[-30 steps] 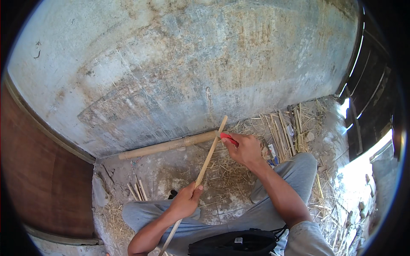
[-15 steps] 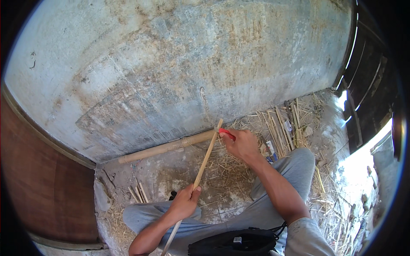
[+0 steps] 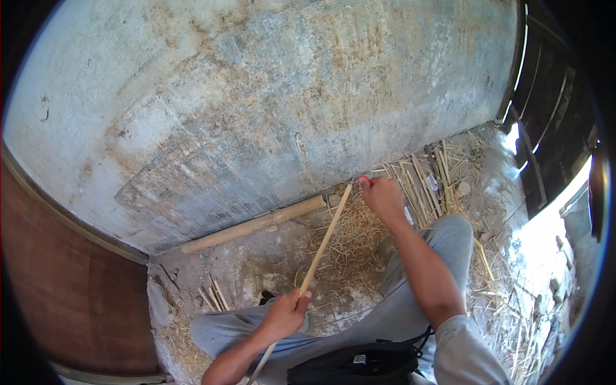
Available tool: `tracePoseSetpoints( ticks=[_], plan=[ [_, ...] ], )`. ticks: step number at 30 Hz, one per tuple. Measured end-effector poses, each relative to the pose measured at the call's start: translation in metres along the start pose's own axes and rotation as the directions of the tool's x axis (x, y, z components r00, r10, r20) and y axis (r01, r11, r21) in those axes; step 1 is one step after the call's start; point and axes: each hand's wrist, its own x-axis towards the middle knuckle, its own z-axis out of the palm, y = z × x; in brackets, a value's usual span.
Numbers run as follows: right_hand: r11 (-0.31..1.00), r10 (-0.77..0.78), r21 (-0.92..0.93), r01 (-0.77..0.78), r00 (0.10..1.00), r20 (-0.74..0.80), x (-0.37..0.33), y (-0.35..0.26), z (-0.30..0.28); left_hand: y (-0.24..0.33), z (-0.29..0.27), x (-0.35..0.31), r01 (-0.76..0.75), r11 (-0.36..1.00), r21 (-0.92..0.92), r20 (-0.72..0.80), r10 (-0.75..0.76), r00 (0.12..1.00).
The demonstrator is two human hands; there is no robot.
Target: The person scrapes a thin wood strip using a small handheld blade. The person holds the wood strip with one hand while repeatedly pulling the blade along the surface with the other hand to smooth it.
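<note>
A long, pale bamboo strip [image 3: 325,242] slants up and away from my lap. My left hand [image 3: 287,316] is closed around its lower part, and the strip's tail runs down past my wrist. Beside the strip's far tip, my right hand [image 3: 385,197] is closed on a small red-handled tool [image 3: 365,181]. Only a bit of red shows between the fingers; the working end of the tool is hidden. Tool and strip tip sit close together, and I cannot tell whether they touch.
A thick bamboo pole [image 3: 256,224] lies along the base of the stained wall [image 3: 282,96]. Fine shavings [image 3: 362,240] cover the floor ahead. Cut sticks [image 3: 423,186] are heaped at the right, with several short ones [image 3: 213,296] at the left. A black bag [image 3: 353,366] rests on my lap.
My right hand with the red tool has moved up and right, to the strip's far end. The strip has tilted further to the right, with my left hand still around it.
</note>
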Motion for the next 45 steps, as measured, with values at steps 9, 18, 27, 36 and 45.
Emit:
tracePoseSetpoints(
  ticks=[9, 18, 27, 36, 45],
  plan=[
    [0.939, -0.211, 0.280, 0.202, 0.977, 0.001, -0.042, -0.042, -0.030, -0.029, -0.010, 0.019, 0.071, 0.981, -0.178, -0.027, -0.077, 0.997],
    [0.717, -0.647, 0.431, 0.547, 0.753, 0.121, -0.127, -0.059, -0.014, -0.031, -0.008, 0.027, 0.035, 0.972, -0.231, -0.049, -0.047, 0.998],
    [0.678, -0.727, 0.341, 0.651, 0.664, 0.174, -0.134, -0.055, -0.008, -0.019, -0.010, 0.028, 0.059, 0.996, -0.063, -0.111, -0.066, 0.992],
    [0.666, -0.740, 0.347, 0.660, 0.643, 0.199, -0.136, -0.057, -0.010, -0.019, -0.012, 0.027, 0.051, 0.994, -0.093, -0.115, -0.062, 0.991],
    [0.650, -0.751, 0.298, 0.699, 0.650, 0.115, -0.138, -0.057, -0.007, -0.012, -0.010, 0.021, 0.056, 0.998, -0.022, -0.175, -0.059, 0.983]
  ],
)
